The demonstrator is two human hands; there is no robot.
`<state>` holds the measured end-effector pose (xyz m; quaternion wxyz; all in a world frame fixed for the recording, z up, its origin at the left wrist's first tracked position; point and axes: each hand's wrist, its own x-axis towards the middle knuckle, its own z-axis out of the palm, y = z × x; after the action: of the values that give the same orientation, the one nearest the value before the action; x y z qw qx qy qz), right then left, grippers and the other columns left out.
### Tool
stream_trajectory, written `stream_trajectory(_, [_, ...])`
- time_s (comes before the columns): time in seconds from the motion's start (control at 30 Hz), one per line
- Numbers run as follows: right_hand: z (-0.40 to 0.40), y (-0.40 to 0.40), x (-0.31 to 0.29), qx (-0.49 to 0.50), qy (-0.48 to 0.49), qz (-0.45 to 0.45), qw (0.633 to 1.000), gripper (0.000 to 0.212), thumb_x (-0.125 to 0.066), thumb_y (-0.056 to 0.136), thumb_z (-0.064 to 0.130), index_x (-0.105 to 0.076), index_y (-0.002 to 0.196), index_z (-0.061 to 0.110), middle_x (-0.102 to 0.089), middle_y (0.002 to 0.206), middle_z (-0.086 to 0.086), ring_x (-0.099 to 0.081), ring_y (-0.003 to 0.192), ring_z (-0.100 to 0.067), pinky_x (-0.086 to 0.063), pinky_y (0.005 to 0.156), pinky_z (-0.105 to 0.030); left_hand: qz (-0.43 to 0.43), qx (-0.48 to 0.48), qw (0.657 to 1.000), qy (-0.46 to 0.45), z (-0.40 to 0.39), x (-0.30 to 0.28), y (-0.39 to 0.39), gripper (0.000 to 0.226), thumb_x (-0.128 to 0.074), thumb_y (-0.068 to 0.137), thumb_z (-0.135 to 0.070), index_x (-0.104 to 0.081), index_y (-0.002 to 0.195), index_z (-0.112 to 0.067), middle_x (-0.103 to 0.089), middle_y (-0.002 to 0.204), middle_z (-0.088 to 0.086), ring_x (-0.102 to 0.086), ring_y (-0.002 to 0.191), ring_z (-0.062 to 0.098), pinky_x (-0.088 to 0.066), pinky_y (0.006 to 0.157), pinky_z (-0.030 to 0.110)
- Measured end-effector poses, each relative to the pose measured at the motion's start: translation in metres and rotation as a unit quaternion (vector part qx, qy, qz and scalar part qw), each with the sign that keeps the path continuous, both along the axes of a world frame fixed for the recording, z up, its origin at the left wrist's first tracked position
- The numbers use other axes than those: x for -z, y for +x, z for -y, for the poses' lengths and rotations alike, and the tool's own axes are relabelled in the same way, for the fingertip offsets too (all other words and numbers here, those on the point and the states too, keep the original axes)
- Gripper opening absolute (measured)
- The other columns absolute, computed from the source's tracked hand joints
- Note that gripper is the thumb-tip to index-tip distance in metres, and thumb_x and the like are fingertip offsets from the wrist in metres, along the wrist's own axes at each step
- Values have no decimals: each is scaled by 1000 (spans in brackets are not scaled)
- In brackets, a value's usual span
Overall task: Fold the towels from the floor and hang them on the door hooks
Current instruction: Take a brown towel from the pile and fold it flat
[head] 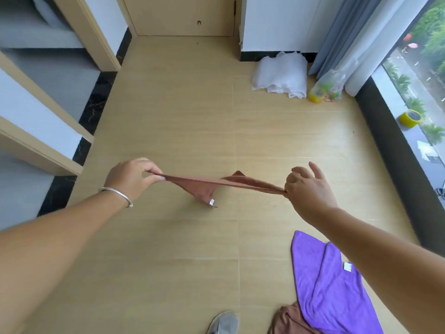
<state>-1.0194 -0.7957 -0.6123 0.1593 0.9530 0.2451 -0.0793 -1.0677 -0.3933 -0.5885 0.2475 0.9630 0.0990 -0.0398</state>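
Observation:
A brown towel (207,188) is stretched in the air between my two hands above the wooden floor, with a white tag hanging from its lower corner. My left hand (131,178) pinches its left end. My right hand (309,189) pinches the right end, with the outer fingers spread. A purple towel (330,290) lies flat on the floor at the lower right, partly under my right forearm. Another brown towel (287,320) lies bunched beside it at the bottom edge. A wooden door (183,15) stands at the far end; no hooks show.
A white plastic bundle (280,74) and a clear bag with yellow tape (326,89) lie by the grey curtain (349,37). A yellow tape roll (410,118) sits on the window sill. Door frames line the left wall. My grey shoe (224,323) shows at the bottom.

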Motion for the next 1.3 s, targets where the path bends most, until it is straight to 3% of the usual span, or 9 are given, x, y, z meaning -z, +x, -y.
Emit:
stream_trajectory(0.23, [34, -120, 75, -41, -31, -69, 996, 25, -45, 97, 24, -62, 114, 32, -57, 113, 11, -33, 132, -17, -4, 117, -46, -83, -14, 996, -16, 43, 72, -151, 11, -78, 77, -29, -69, 71, -33, -65, 83, -19, -61, 79, 11, -47, 71, 31])
stream_trajectory(0.5, [73, -253, 141, -34, -37, -184, 982, 32, -44, 91, 15, -60, 119, 21, -57, 116, 2, -39, 127, -22, -10, 117, -50, -212, -2, 976, -44, 85, 161, -293, 13, -77, 77, -32, -68, 70, -36, -64, 83, -25, -61, 80, 7, -46, 70, 28])
stream_trajectory(0.57, [75, -278, 149, -28, -18, -201, 979, 25, -64, 78, 10, -70, 102, 15, -64, 100, -1, -54, 112, -25, -27, 112, -55, -245, 12, 968, -47, 91, 178, -321, 14, -77, 78, -34, -66, 69, -39, -63, 83, -26, -60, 81, 6, -46, 71, 27])
stream_trajectory(0.63, [81, -298, 156, -34, 18, -168, 985, 31, -86, 46, 4, -74, 74, 10, -66, 77, -5, -66, 86, -28, -49, 91, -58, -278, 32, 959, -44, 96, 194, -343, 19, -75, 79, -37, -61, 68, -44, -62, 82, -26, -58, 84, 5, -45, 72, 27])
stream_trajectory(0.73, [86, -320, 170, -36, 25, -169, 985, 38, -89, 28, 0, -71, 60, 9, -62, 64, -6, -66, 71, -29, -55, 78, -57, -315, 46, 947, -45, 99, 213, -365, 18, -73, 80, -40, -58, 71, -46, -61, 83, -25, -57, 87, 4, -44, 73, 26])
stream_trajectory(0.97, [79, -324, 225, -15, 32, -208, 978, 35, -87, 36, 2, -71, 65, 11, -62, 65, -4, -66, 75, -29, -53, 83, -55, -325, -20, 943, -74, 94, 265, -368, 29, -70, 84, -33, -52, 71, -51, -65, 81, -21, -59, 81, 7, -46, 71, 27])
stream_trajectory(1.03, [74, -312, 251, 0, 26, -224, 974, 25, -81, 57, 7, -71, 80, 12, -66, 81, -4, -65, 91, -31, -45, 96, -53, -311, -50, 945, -92, 91, 289, -356, 25, -69, 85, -27, -56, 73, -45, -67, 80, -16, -62, 80, 12, -49, 73, 31])
stream_trajectory(1.13, [66, -289, 298, 9, -20, -240, 971, 16, -50, 92, 23, -61, 104, 25, -61, 107, 4, -48, 118, -21, -21, 111, -43, -287, -77, 949, -102, 89, 336, -330, 15, -67, 86, -23, -62, 79, -35, -65, 77, -13, -62, 78, 17, -49, 72, 32])
stream_trajectory(1.3, [55, -228, 383, 12, -44, -184, 982, 22, -43, 97, 38, -59, 107, 28, -57, 114, 8, -41, 123, -17, -20, 110, -37, -234, -92, 963, -94, 81, 430, -274, 4, -67, 86, -21, -67, 86, -25, -64, 76, -6, -60, 76, 21, -45, 70, 30])
